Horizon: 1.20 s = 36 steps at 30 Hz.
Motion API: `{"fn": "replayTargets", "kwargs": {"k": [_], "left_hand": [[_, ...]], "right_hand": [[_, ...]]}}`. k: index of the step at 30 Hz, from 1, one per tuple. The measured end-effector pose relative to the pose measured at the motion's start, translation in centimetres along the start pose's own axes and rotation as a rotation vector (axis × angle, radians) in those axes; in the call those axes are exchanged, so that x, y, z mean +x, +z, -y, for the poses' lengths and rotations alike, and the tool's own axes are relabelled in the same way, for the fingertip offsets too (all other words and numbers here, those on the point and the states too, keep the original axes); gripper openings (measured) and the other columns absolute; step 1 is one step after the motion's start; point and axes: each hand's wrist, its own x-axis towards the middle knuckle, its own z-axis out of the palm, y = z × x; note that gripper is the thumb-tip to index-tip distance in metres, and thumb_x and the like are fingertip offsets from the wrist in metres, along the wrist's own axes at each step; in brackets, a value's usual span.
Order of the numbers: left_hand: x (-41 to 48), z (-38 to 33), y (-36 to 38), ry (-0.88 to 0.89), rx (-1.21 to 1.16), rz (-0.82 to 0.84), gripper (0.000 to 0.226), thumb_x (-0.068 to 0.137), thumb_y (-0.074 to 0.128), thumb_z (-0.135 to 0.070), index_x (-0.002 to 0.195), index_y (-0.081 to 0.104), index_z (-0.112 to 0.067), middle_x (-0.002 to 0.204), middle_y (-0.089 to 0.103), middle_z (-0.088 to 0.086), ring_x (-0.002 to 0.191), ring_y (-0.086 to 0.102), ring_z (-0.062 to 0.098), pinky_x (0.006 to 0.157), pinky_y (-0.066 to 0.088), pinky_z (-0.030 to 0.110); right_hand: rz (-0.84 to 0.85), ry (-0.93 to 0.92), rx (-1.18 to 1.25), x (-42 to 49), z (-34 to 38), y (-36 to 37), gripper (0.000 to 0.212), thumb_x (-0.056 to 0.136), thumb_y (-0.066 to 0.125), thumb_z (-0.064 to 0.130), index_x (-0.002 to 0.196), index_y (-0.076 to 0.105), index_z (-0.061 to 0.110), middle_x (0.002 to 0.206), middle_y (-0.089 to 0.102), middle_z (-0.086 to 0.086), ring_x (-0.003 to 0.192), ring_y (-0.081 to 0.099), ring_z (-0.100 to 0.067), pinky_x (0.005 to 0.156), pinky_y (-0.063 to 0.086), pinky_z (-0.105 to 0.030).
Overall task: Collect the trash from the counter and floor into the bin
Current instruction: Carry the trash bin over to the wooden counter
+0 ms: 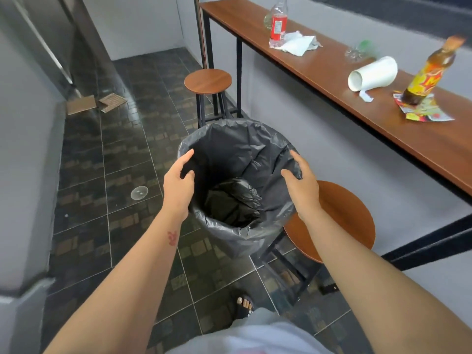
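A bin [229,241] lined with a black bag stands on the tiled floor in front of me. My left hand [178,182] hovers at its left rim and my right hand [301,185] at its right rim, fingers apart, holding nothing. On the wooden counter [319,65] lie a red-labelled bottle [278,24], crumpled tissue [298,43], a tipped white paper cup [373,74], a brown drink bottle [429,75] standing on colourful wrappers [426,113], and a clear plastic piece [357,51]. A clear lid [139,192] and cardboard pieces [97,104] lie on the floor.
One round wooden stool [339,215] stands right beside the bin under my right arm, another [208,81] farther back by the counter leg. Grey walls close in on the left and below the counter. My sandalled foot [245,306] is near the bin.
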Motion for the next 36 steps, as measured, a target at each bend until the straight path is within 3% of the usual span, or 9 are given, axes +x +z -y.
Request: {"fn": "replayTargets", "kwargs": {"k": [12, 20, 23, 24, 26, 28, 31, 34, 36], "left_hand": [[14.6, -1.9, 7.8, -0.086, -0.144, 0.283, 0.061, 0.100, 0.037, 0.008, 0.139, 0.057, -0.034, 0.151, 0.044, -0.014, 0.141, 0.033, 0.005, 0.112, 0.027, 0.022], [23.9, -2.8, 12.2, -0.148, -0.159, 0.577, 0.064, 0.097, 0.042, 0.005, 0.125, 0.065, -0.047, 0.147, 0.050, -0.016, 0.134, 0.046, 0.007, 0.118, 0.032, 0.039], [26.7, -3.8, 13.3, -0.184, -0.160, 0.663, 0.063, 0.098, 0.044, 0.004, 0.125, 0.064, -0.049, 0.144, 0.053, -0.015, 0.114, 0.055, 0.004, 0.113, 0.039, 0.037], [27.4, -4.1, 13.8, -0.188, -0.162, 0.693, 0.062, 0.098, 0.045, 0.003, 0.125, 0.064, -0.049, 0.143, 0.054, -0.015, 0.113, 0.054, 0.006, 0.112, 0.040, 0.037], [28.5, -4.6, 14.5, -0.186, -0.157, 0.741, 0.058, 0.099, 0.046, 0.002, 0.127, 0.064, -0.045, 0.143, 0.053, -0.016, 0.118, 0.053, 0.005, 0.111, 0.041, 0.032], [29.2, -5.3, 15.0, -0.167, -0.128, 0.774, 0.055, 0.101, 0.045, 0.001, 0.133, 0.061, -0.040, 0.143, 0.050, -0.019, 0.114, 0.054, -0.002, 0.099, 0.042, 0.015], [30.0, -5.8, 15.8, -0.157, -0.117, 0.802, 0.053, 0.102, 0.044, 0.001, 0.137, 0.058, -0.036, 0.141, 0.051, -0.017, 0.106, 0.052, -0.015, 0.093, 0.037, 0.011], [30.4, -5.9, 17.1, -0.175, -0.087, 0.843, 0.051, 0.103, 0.044, -0.002, 0.135, 0.059, -0.039, 0.146, 0.049, -0.013, 0.128, 0.048, 0.001, 0.107, 0.039, 0.024], [30.8, -5.9, 18.1, -0.193, -0.059, 0.884, 0.050, 0.103, 0.045, -0.004, 0.130, 0.062, -0.043, 0.149, 0.049, -0.011, 0.136, 0.044, 0.014, 0.114, 0.038, 0.038]], "right_hand": [[-0.239, 0.095, -0.037, 10.1, 0.8, 1.2, 0.051, 0.096, 0.057, 0.019, 0.141, 0.046, 0.040, 0.152, 0.038, 0.013, 0.141, 0.033, -0.010, 0.103, 0.028, -0.021], [-0.523, 0.226, -0.089, 13.0, 1.4, 3.1, 0.052, 0.096, 0.056, 0.023, 0.142, 0.043, 0.043, 0.153, 0.037, 0.012, 0.139, 0.038, -0.014, 0.089, 0.038, -0.014], [-0.601, 0.259, -0.094, 13.9, 1.4, 4.2, 0.052, 0.095, 0.057, 0.025, 0.139, 0.042, 0.048, 0.150, 0.043, 0.010, 0.104, 0.058, -0.010, 0.076, 0.047, -0.021], [-0.626, 0.267, -0.089, 14.1, 1.4, 4.5, 0.052, 0.094, 0.057, 0.026, 0.138, 0.042, 0.051, 0.148, 0.046, 0.010, 0.084, 0.054, -0.004, 0.072, 0.048, -0.023], [-0.680, 0.296, -0.092, 14.2, 1.4, 5.1, 0.052, 0.094, 0.057, 0.027, 0.137, 0.042, 0.053, 0.145, 0.048, 0.010, 0.072, 0.047, -0.001, 0.065, 0.048, -0.023], [-0.730, 0.327, -0.090, 14.2, 1.5, 5.5, 0.052, 0.094, 0.058, 0.027, 0.138, 0.042, 0.051, 0.145, 0.047, 0.011, 0.087, 0.058, -0.010, 0.070, 0.050, -0.024], [-0.771, 0.339, -0.152, 14.3, 1.8, 5.9, 0.054, 0.094, 0.058, 0.030, 0.139, 0.040, 0.051, 0.147, 0.046, 0.009, 0.103, 0.060, -0.017, 0.079, 0.054, -0.029], [-0.814, 0.316, -0.311, 14.9, 2.5, 5.3, 0.054, 0.094, 0.058, 0.034, 0.143, 0.039, 0.044, 0.158, 0.030, 0.009, 0.141, 0.035, -0.017, 0.112, 0.035, -0.036], [-0.856, 0.265, -0.386, 15.7, 3.5, 4.4, 0.055, 0.095, 0.058, 0.035, 0.146, 0.038, 0.038, 0.159, 0.025, 0.009, 0.146, 0.022, -0.013, 0.114, 0.025, -0.034]]}}
